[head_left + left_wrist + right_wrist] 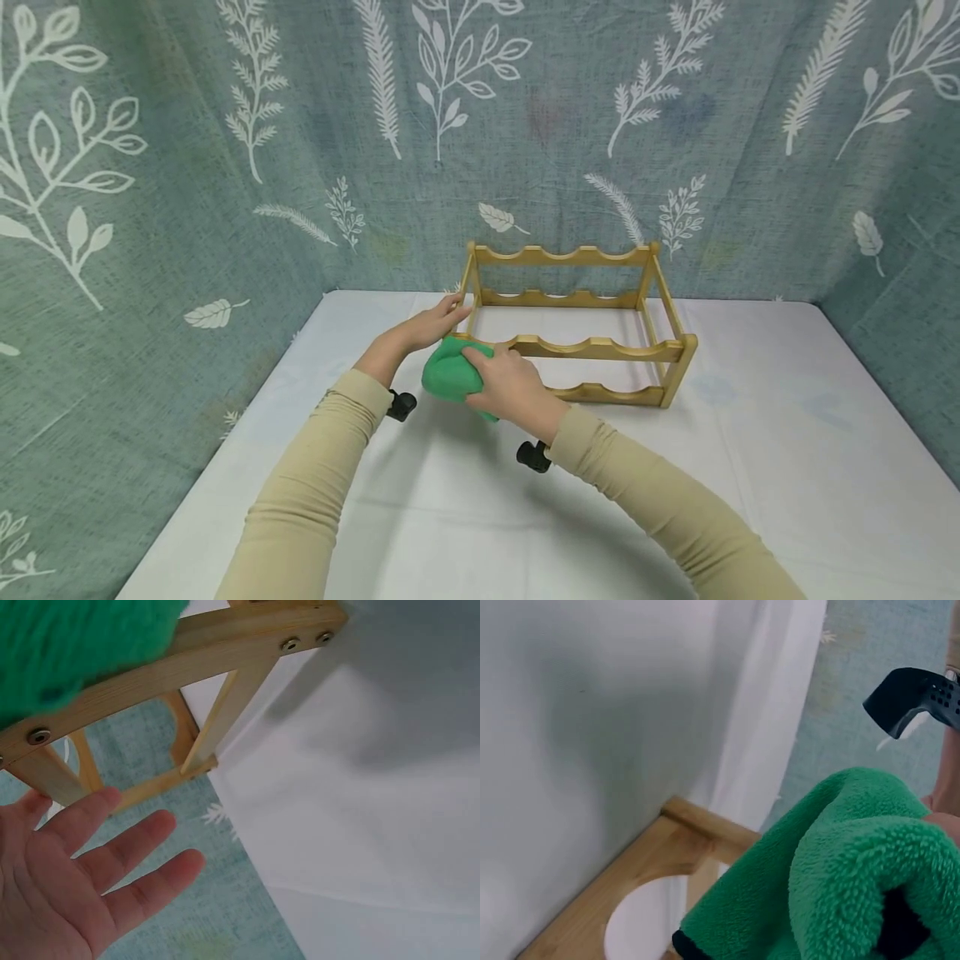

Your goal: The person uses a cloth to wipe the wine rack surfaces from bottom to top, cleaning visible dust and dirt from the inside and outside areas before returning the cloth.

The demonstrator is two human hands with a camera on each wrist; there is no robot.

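A wooden rack (603, 348) with scalloped rails stands on the white-covered table. My right hand (513, 387) grips a bunched green fluffy cloth (452, 372) at the rack's front left corner. In the right wrist view the cloth (855, 847) is folded over, with a dark edge, and hides part of the wood. My left hand (433, 325) is at the rack's left side, near the top rail. Seen from the left wrist, its fingers (146, 885) are spread and nearly straight, and the thumb is by a wooden bar; whether it touches the bar I cannot tell.
A white cloth covers the table (772, 467). Blue-grey curtains (555, 125) with white leaf prints hang behind it and at both sides. A small black camera (402, 406) is at the left wrist, another black camera (534, 457) at the right.
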